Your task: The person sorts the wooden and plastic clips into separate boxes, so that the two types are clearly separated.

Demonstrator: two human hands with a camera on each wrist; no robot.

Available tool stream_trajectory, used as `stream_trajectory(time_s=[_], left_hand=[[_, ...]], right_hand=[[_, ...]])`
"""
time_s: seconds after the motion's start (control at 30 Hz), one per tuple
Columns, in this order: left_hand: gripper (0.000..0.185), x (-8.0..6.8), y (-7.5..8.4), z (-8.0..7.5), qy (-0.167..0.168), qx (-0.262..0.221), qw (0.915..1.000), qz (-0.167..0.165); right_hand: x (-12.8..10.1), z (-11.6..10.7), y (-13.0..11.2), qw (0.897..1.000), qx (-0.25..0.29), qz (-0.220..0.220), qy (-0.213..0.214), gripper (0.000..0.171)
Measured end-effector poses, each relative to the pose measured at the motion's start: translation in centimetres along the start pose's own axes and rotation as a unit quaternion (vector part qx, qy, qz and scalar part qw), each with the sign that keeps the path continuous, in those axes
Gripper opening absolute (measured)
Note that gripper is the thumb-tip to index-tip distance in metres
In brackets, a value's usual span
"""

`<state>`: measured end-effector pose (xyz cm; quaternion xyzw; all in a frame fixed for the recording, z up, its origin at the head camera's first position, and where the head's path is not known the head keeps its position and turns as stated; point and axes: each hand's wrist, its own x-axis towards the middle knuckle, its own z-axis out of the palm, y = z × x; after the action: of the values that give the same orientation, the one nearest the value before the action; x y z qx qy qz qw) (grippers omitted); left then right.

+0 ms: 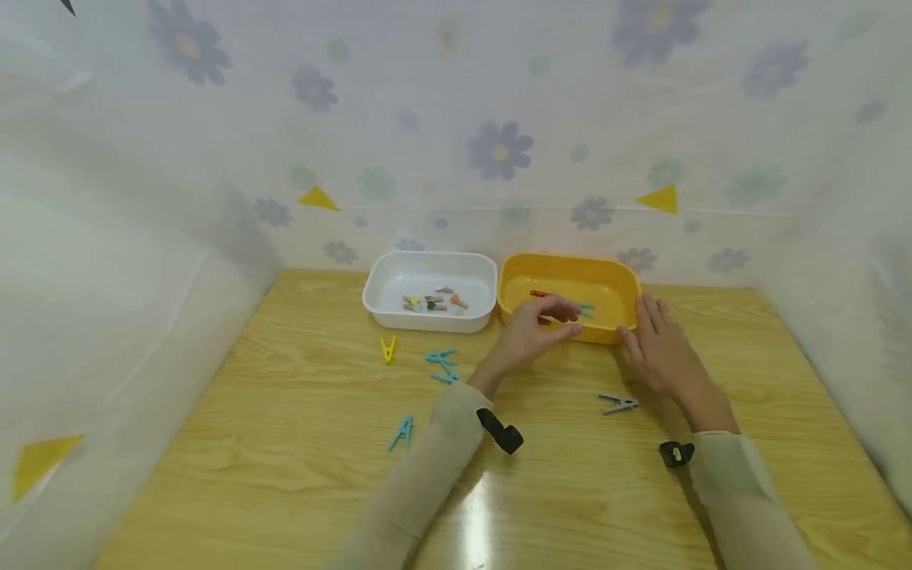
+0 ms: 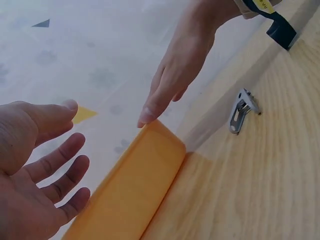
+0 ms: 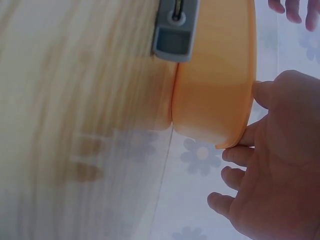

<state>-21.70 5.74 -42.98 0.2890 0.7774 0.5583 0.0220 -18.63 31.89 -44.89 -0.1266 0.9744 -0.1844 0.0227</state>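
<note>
While clothespins (image 1: 442,366) lie scattered, both hands (image 1: 541,328) open, holding nothing, at yellow tub (image 1: 570,279), white tub (image 1: 430,269) beside.

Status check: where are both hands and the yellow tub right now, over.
Left hand open, fingers over yellow tub's near rim. Right hand open, thumb on its right corner. Grey clothespin lies loose near the right hand, nothing blocking.

Flower-print booth around a wooden surface

Pale floral sheeting (image 1: 499,150) walls in the light-grained surface (image 1: 285,443); yellow triangles (image 1: 317,199) dot it.
</note>
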Motion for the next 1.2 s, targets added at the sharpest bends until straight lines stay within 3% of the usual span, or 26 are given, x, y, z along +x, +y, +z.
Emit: stream_trajectory(time_s=[0.27, 0.77, 1.2], left_hand=[[0.024, -2.0, -0.3, 1.2, -0.008, 0.011, 0.9997, -0.020], [0.026, -3.5, -0.8, 2.9, -0.017, -0.007, 0.9976, -0.066], [0.025, -3.8, -0.8, 3.8, -0.051, -0.004, 0.9973, -0.054]], right_hand=[[0.0, 0.0, 0.1, 1.000, -0.001, -0.002, -0.004, 0.075], [0.1, 0.2, 0.4, 1.000, 0.008, -0.008, 0.006, 0.076], [0.1, 0.0, 0.3, 1.000, 0.010, -0.009, 0.007, 0.076]])
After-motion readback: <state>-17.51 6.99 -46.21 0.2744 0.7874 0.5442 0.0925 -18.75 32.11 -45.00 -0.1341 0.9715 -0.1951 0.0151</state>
